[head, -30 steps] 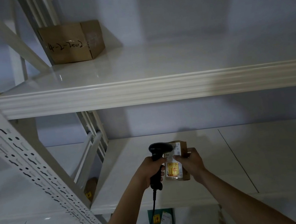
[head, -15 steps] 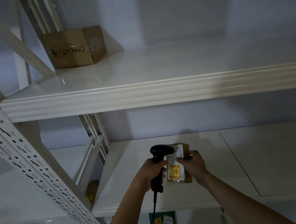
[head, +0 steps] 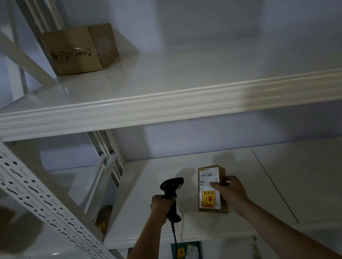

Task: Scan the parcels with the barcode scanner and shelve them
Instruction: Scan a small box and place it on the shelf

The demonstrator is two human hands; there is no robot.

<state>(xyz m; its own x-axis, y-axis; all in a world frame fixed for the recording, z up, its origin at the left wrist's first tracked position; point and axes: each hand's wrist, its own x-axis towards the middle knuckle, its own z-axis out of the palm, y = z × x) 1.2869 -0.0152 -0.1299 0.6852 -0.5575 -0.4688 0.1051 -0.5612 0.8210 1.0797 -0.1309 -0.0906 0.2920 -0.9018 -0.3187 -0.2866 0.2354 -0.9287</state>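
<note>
Item one, far left: I see the perforated upright [head: 25,197] of the rack, pale, slanting across the view. Behind it, low in shadow, something brown with a yellow sticker [head: 103,219]; I think it is another box, but the light is too poor to be sure.

Item two, upper shelf [head: 184,102]: a cardboard box [head: 79,50] with handwritten marks on its front, set at the left rear corner.

Item three, lower shelf [head: 297,179]: my left hand [head: 162,204] grips the handle of the black barcode scanner [head: 171,194], fingers clamped round it, its head turned right toward the parcel. The cable [head: 174,234] drops from the handle's base past the shelf edge.

Item four, just beside the scanner: the small brown parcel [head: 211,189], over the lower shelf, white shipping label and yellow-red sticker facing me. My right hand [head: 230,192] holds it on its right side, fingers [head: 215,187] curled over the label, thumb behind.

Item five, below the lower shelf: a green package [head: 187,258] with a white label, partly hidden.
</note>
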